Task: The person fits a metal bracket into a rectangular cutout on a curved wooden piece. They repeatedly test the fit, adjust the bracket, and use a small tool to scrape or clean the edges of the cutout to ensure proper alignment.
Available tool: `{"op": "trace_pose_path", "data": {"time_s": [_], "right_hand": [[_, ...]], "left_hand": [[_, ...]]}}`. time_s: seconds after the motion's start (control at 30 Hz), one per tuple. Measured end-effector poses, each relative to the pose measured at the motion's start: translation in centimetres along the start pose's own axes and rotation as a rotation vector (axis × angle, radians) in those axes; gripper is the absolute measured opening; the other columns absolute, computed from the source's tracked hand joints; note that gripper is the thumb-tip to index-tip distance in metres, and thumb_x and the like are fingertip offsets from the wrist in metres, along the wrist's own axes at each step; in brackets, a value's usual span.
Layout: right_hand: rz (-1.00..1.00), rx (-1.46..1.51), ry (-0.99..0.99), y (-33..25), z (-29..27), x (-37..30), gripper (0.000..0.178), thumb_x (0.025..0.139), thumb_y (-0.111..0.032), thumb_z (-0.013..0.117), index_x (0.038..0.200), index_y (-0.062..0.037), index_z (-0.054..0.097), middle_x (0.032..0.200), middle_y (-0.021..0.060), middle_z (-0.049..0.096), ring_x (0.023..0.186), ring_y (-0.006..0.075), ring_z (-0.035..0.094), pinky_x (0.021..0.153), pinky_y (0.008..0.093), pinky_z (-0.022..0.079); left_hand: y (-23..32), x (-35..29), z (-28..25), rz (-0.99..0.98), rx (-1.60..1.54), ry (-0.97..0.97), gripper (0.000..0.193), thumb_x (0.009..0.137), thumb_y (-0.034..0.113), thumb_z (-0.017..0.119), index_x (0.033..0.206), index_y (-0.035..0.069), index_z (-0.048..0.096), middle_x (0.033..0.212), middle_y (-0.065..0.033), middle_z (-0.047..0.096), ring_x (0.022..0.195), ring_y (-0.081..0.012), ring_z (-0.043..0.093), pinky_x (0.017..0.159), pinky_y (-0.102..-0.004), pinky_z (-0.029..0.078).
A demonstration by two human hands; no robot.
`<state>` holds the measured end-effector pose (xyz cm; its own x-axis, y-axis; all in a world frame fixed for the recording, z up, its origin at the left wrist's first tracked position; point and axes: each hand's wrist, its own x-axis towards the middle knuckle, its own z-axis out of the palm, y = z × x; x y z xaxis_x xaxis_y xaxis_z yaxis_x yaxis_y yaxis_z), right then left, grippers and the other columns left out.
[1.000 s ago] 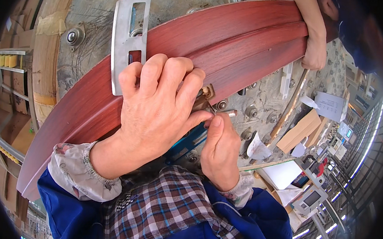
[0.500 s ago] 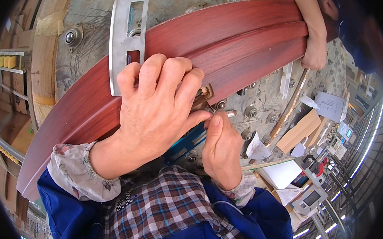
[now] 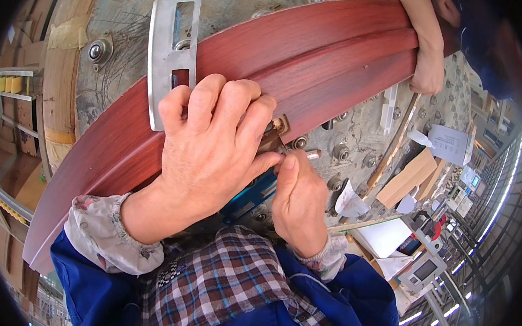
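Note:
A long reddish-brown wooden panel [image 3: 317, 58] with a raised moulding lies slantwise in front of me. My left hand [image 3: 211, 141] is closed over its near edge, fingers bent and thumb toward my other hand; its fingertips are hidden. A silver metal plate with rectangular cutouts [image 3: 157, 65] lies across the panel beside that hand. Close by, a small recess [image 3: 283, 125] is cut into the panel's edge. My right hand [image 3: 300, 196] pinches a thin dark sliver-like piece [image 3: 282, 143] just below the recess. The tips of both thumbs nearly meet.
Ball rollers [image 3: 100, 50] stud the worn grey table. At the far right another person's hand [image 3: 429, 72] holds the panel's end. A blue object [image 3: 249, 198] shows under my hands. Cardboard [image 3: 408, 179], paper sheets [image 3: 450, 145] and a wooden strip [image 3: 393, 145] lie to the right.
My right hand has shifted slightly left and down, still pinching. My left hand, the metal plate and the panel have barely moved.

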<state>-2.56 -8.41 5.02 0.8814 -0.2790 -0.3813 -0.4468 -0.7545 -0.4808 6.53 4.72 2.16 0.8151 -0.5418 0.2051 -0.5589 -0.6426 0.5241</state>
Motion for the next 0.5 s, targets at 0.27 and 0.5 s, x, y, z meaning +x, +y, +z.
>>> {"op": "trace_pose_path", "data": {"time_s": [0.27, 0.5], "right_hand": [[-0.158, 0.234, 0.166, 1.1, 0.1, -1.3, 0.019, 0.099, -0.015, 0.048, 0.096, -0.0012, 0.061, 0.079, 0.0157, 0.062, 0.067, 0.0365, 0.062, 0.061, 0.044, 0.049], [-0.029, -0.031, 0.556, 7.1, -0.7, -3.3, 0.018, 0.089, -0.006, 0.066, 0.103, 0.0033, 0.062, 0.085, 0.017, 0.06, 0.077, 0.034, 0.057, 0.068, 0.0412, 0.046]], "left_hand": [[-0.4, -0.1, -1.7, 0.065, -0.089, -0.062, 0.052, 0.056, 0.023, 0.073, 0.105, 0.011, 0.063, 0.107, -0.006, 0.055, 0.108, -0.0274, 0.049, 0.093, -0.0435, 0.028], [0.3, -1.1, -0.2, 0.354, -0.163, -0.022, 0.031, 0.065, 0.006, 0.068, 0.096, 0.004, 0.067, 0.117, -0.0079, 0.067, 0.105, -0.0227, 0.064, 0.096, -0.0395, 0.034]]}}
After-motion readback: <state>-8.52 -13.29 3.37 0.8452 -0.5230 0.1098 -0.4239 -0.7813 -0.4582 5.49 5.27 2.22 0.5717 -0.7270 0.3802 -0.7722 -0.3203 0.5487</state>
